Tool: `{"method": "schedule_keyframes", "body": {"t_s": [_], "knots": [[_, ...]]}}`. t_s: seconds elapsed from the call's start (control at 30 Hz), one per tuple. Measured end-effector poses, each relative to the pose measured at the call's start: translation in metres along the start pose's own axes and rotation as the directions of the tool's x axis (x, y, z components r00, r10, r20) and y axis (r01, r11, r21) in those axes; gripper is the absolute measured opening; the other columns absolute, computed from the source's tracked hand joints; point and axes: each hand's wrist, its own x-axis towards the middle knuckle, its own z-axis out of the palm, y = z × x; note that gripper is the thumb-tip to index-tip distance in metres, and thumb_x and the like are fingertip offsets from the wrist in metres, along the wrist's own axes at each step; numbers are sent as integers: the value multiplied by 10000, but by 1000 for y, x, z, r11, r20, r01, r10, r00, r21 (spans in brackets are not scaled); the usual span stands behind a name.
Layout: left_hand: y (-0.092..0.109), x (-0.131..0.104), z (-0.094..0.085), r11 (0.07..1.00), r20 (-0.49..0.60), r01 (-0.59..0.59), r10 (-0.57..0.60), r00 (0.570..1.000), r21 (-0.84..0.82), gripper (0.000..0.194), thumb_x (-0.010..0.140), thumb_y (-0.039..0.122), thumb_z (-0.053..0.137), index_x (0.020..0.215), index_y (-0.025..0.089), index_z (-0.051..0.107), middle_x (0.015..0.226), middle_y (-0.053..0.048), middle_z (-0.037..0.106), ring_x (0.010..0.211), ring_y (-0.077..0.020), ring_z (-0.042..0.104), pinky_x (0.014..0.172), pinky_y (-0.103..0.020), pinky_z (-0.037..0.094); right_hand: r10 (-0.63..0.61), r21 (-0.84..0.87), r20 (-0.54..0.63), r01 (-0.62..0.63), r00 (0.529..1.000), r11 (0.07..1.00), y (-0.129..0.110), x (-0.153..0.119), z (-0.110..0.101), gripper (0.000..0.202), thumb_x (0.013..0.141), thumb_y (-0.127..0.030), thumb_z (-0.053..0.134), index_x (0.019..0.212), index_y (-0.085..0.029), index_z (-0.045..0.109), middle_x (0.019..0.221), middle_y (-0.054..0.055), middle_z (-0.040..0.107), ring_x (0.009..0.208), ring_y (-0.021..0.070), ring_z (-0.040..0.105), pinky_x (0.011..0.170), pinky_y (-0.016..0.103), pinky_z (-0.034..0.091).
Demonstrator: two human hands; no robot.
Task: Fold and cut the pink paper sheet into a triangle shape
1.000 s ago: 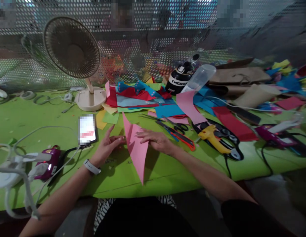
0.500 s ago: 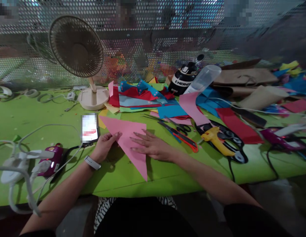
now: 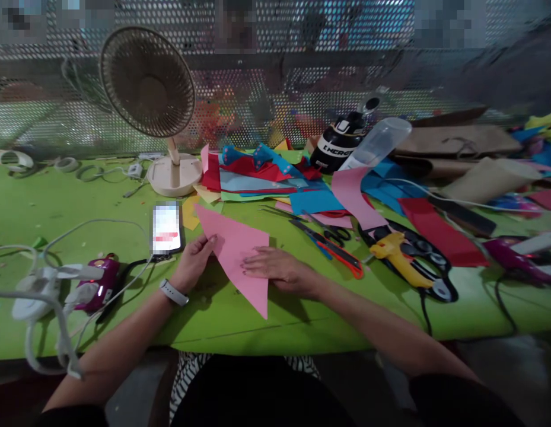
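Note:
A pink folded paper, roughly triangular, lies over the green table in front of me, one point toward the upper left and one toward my body. My left hand, with a pale band on the wrist, pinches the paper's left edge between thumb and fingers. On the paper's right part rests my right hand, its fingers stretched out flat and pointing left. A phone with a lit screen lies just beyond my left hand.
Right of the paper are scissors, an orange-edged cutter and a yellow glue gun. Behind stand a fan and a black bottle, beside coloured paper. Cables and a purple power block lie left.
The view has shifted slightly, so the table items appear farther right. The paper's upper-left part is tilted a little differently. My right hand's fingers lie closer together on it.

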Motion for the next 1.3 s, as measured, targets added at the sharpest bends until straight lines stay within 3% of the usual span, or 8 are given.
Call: {"method": "schedule_keyframes", "body": {"t_s": [0.2,0.37,0.57,0.73,0.87,1.1,1.2,1.3], "knots": [[-3,1,0,992,-91,18,-30,995,-128,338,766,481,743,931,188,699,865,-3,717,734,-119,646,692,-263,553,15,-74,-28,-17,999,997,-1,-1,-4,442,868,-54,473,1211,-254,667,1315,48,650,1320,170,516,1125,499,381],[3,1,-6,997,-171,-28,16,985,-69,353,710,441,800,901,168,682,867,-29,725,690,-140,679,573,-246,551,196,-139,-220,-230,956,963,27,-15,-30,240,887,-151,583,967,-296,757,1334,31,636,1328,228,506,1110,558,386],[-1,1,-2,994,-122,76,-85,989,-73,392,707,427,805,943,141,680,812,-48,739,690,-178,719,637,-293,601,344,-74,-637,-499,690,864,20,-18,-61,268,966,-229,488,1102,-276,714,1211,49,700,1180,237,623,1023,488,498],[-4,3,-3,994,-99,99,-105,990,-55,374,760,403,767,999,134,661,899,-87,752,765,-198,732,706,-330,621,254,-344,-237,-326,938,881,-1,3,-18,517,863,-381,685,1330,-181,591,1410,135,561,1305,312,521,1100,534,430],[-1,2,-3,989,-61,147,-149,987,-24,338,781,374,746,1000,131,663,914,-104,752,770,-209,735,701,-343,626,260,-413,-125,-288,957,864,14,2,15,341,940,-98,512,1240,-164,661,1248,123,682,1170,242,638,1030,481,512],[1,1,-4,972,-57,24,-10,998,236,484,813,471,691,1139,121,615,1034,-140,719,860,-239,721,754,-413,618,186,-459,-107,-214,977,862,20,-9,15,287,945,-101,509,1130,-164,719,1097,102,749,992,218,718,912,447,596],[5,3,-10,739,-114,-339,487,866,583,659,826,415,698,1377,164,439,1347,-179,563,1239,-303,562,981,-514,516,203,-444,-116,-234,972,865,20,-8,13,283,949,-106,509,1133,-158,718,1101,113,746,1003,220,714,924,452,590],[6,4,-14,297,191,-549,724,663,781,586,839,373,700,1361,221,482,1375,-125,561,1330,-292,475,1140,-574,327,213,-432,-96,-233,972,871,22,-10,13,261,955,-139,519,1103,-174,731,1082,107,752,985,216,717,887,428,606]]}}
